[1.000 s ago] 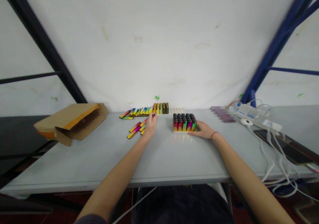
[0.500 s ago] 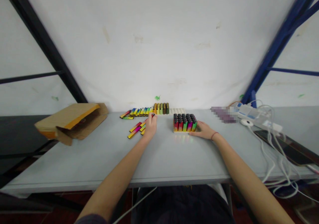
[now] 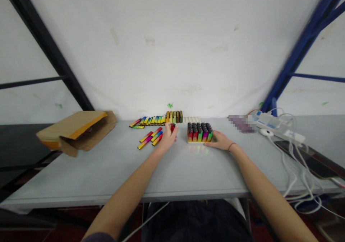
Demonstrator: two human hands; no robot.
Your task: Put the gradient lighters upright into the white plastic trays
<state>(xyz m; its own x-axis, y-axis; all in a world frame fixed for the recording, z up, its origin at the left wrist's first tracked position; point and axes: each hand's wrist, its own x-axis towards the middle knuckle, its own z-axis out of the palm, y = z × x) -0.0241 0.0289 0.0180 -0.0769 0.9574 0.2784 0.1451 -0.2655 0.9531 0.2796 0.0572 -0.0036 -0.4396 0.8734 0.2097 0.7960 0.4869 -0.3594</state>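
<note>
My left hand (image 3: 168,138) is closed round a red lighter (image 3: 173,127) with a dark top, a little above the table and left of the block of lighters. That block (image 3: 199,133) stands upright in a shallow pale tray (image 3: 196,143), black tops up, with bodies in red, green, purple and yellow. At its right end, my right hand (image 3: 221,141) grips the side, thumb low at the front; its other fingertips are partly hidden. Several loose colourful lighters (image 3: 145,142) lie flat to the left of my left hand.
Behind stand a second upright block of lighters (image 3: 174,117), a row of lying ones (image 3: 152,120) and a white slotted tray (image 3: 192,120). An opened cardboard box (image 3: 78,130) sits at left. Power strip (image 3: 279,127), white cables (image 3: 292,156) and a dark tablet-like device (image 3: 309,159) occupy the right.
My left hand has moved right, away from the loose lighters and toward the block, carrying the red lighter. My right hand stays at the block's side.
</note>
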